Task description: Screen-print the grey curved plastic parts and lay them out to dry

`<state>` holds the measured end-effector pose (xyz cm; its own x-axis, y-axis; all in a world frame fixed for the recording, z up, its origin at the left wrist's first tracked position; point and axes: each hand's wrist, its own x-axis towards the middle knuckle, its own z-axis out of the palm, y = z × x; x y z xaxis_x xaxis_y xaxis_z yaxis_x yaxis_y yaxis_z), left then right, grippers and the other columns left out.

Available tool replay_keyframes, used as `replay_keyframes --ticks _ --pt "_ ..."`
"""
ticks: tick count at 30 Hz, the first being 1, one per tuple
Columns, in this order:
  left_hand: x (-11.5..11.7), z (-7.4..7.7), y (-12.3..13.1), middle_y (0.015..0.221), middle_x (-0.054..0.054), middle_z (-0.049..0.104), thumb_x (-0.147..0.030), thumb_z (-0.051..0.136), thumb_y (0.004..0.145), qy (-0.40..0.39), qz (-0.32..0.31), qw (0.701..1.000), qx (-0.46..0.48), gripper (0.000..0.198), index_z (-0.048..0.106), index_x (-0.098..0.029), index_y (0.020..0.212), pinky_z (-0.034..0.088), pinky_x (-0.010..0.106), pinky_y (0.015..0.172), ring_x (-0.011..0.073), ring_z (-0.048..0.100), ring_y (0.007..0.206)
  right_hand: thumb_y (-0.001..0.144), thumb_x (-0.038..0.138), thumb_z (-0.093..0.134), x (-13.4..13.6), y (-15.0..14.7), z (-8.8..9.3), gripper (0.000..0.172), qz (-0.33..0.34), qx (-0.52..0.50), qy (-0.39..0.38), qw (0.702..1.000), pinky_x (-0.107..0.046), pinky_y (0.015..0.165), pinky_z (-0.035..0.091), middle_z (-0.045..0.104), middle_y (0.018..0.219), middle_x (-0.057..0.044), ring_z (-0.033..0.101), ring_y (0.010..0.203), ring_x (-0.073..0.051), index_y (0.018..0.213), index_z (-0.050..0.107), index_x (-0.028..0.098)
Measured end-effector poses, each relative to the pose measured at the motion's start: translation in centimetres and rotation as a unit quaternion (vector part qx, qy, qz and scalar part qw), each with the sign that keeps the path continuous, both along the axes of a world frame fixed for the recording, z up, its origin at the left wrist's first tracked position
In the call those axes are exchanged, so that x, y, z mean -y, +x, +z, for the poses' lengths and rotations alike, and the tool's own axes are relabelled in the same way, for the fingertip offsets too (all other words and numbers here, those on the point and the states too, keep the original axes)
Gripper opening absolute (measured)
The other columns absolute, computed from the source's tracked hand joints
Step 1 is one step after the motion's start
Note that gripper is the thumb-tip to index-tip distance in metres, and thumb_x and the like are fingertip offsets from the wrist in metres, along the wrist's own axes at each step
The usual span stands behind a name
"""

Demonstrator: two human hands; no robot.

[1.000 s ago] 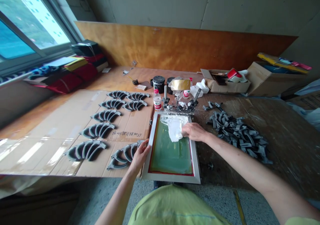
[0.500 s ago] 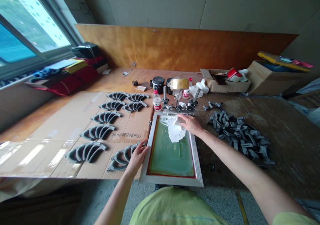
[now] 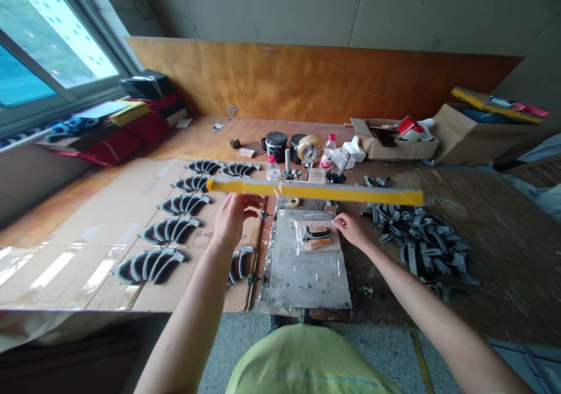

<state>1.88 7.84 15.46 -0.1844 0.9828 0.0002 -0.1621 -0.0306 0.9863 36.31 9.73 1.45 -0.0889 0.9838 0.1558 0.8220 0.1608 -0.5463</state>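
Note:
The framed screen [image 3: 350, 193] is raised and seen edge-on, its yellow-covered edge facing me. My left hand [image 3: 232, 215] grips it from below near its left end. Under it lies a flat metal plate [image 3: 302, 283], bearing a plastic-covered block [image 3: 331, 243] with a grey curved part [image 3: 310, 234] on it. My right hand [image 3: 348, 228] is at the block's upper right corner, thumb and fingers pinched together; whatever they hold is too small to tell.
Rows of grey curved parts [image 3: 151, 265] lie on cardboard [image 3: 96, 224] at left. At right is a heap of grey parts [image 3: 421, 230]. Behind stand black tubs [image 3: 276, 147], bottles [image 3: 326, 151], upright metal posts [image 3: 344, 165] and an open carton [image 3: 405, 151].
The screen has swung up off the plate, uncovering the block and grey part. My left hand has moved up and forward with it. My right hand has left the white paste area and come down beside the block.

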Motion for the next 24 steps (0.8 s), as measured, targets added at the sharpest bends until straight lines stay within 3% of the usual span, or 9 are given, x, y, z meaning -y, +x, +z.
replay_keyframes --ticks 2,4,7,11,13,16,19,22,24 --pt "-1.3 0.8 0.3 0.075 0.005 0.069 -0.065 0.053 0.082 0.003 0.010 1.000 0.002 0.050 0.062 -0.016 0.088 0.045 0.021 0.054 0.0140 0.063 0.066 0.080 0.026 0.071 1.2 -1.1 -1.7 0.014 0.079 0.012 0.007 0.997 -0.027 0.079 0.051 0.072 0.090 -0.003 0.065 0.084 -0.015 0.091 0.068 0.017" --pt "-1.4 0.3 0.6 0.077 0.004 0.069 -0.066 0.051 0.082 0.003 0.027 1.000 0.011 0.051 0.061 -0.017 0.091 0.045 0.020 0.053 0.0128 0.063 0.065 0.078 0.019 0.073 1.7 -2.0 -2.6 0.019 0.123 0.023 0.016 0.992 -0.034 0.086 0.049 0.070 0.098 -0.005 0.063 0.096 -0.020 0.095 0.067 0.019" --pt "0.9 -3.1 1.9 0.087 0.007 0.072 -0.069 0.053 0.081 -0.070 0.003 0.997 0.013 0.057 0.061 -0.017 0.104 0.046 0.021 0.053 0.0140 0.065 0.067 0.080 0.014 0.070 1.8 -2.7 -2.3 0.014 0.127 0.026 0.011 0.992 -0.036 0.087 0.047 0.068 0.097 -0.004 0.061 0.096 -0.020 0.091 0.065 0.019" --pt "6.7 -9.5 5.6 0.107 0.018 0.072 -0.071 0.059 0.076 -0.310 -0.178 0.933 0.043 0.067 0.061 -0.015 0.113 0.053 0.030 0.056 0.0256 0.071 0.083 0.082 0.019 0.071 4.5 -5.3 0.3 0.008 0.155 0.030 0.054 0.986 -0.035 0.085 0.047 0.066 0.092 -0.005 0.058 0.093 -0.021 0.087 0.065 0.019" --pt "9.0 -11.5 7.3 0.109 0.017 0.072 -0.068 0.060 0.078 -0.346 -0.174 0.915 0.110 0.060 0.060 -0.017 0.110 0.056 0.033 0.062 0.0273 0.072 0.091 0.085 0.023 0.069 6.7 -7.7 1.6 0.006 0.211 0.055 0.094 0.971 -0.037 0.087 0.046 0.065 0.091 -0.006 0.057 0.094 -0.022 0.089 0.066 0.019" --pt "10.6 -12.9 7.6 0.085 0.010 0.073 -0.061 0.064 0.078 -0.330 -0.100 0.925 0.157 0.047 0.060 -0.018 0.095 0.055 0.028 0.061 0.0238 0.073 0.082 0.091 0.024 0.060 8.8 -9.7 2.2 0.011 0.309 0.072 0.127 0.940 -0.037 0.088 0.046 0.066 0.089 -0.005 0.058 0.092 -0.021 0.097 0.069 0.022" --pt "11.3 -14.2 3.9 0.078 0.007 0.072 -0.063 0.065 0.075 -0.298 -0.016 0.947 0.116 0.050 0.061 -0.016 0.091 0.054 0.028 0.059 0.0209 0.071 0.071 0.092 0.015 0.051 7.7 -6.2 1.2 0.024 0.283 0.057 0.112 0.951 -0.037 0.087 0.048 0.070 0.094 -0.005 0.060 0.093 -0.020 0.103 0.070 0.024" --pt "13.5 -16.3 -2.2 0.076 0.010 0.073 -0.070 0.058 0.073 -0.289 0.120 0.949 0.041 0.056 0.061 -0.016 0.082 0.055 0.030 0.061 0.0199 0.069 0.066 0.087 0.008 0.043 4.3 2.5 -1.1 0.036 0.123 0.078 0.064 0.987 -0.038 0.084 0.050 0.070 0.100 -0.007 0.062 0.095 -0.023 0.100 0.072 0.025" --pt "15.6 -17.8 -6.2 0.072 0.009 0.071 -0.069 0.051 0.077 -0.321 0.217 0.922 -0.014 0.054 0.059 -0.016 0.078 0.054 0.031 0.060 0.0184 0.067 0.062 0.084 0.011 0.043 2.3 9.2 -3.1 0.036 0.009 0.114 0.038 0.993 -0.040 0.082 0.050 0.070 0.101 -0.009 0.064 0.091 -0.025 0.097 0.072 0.026"
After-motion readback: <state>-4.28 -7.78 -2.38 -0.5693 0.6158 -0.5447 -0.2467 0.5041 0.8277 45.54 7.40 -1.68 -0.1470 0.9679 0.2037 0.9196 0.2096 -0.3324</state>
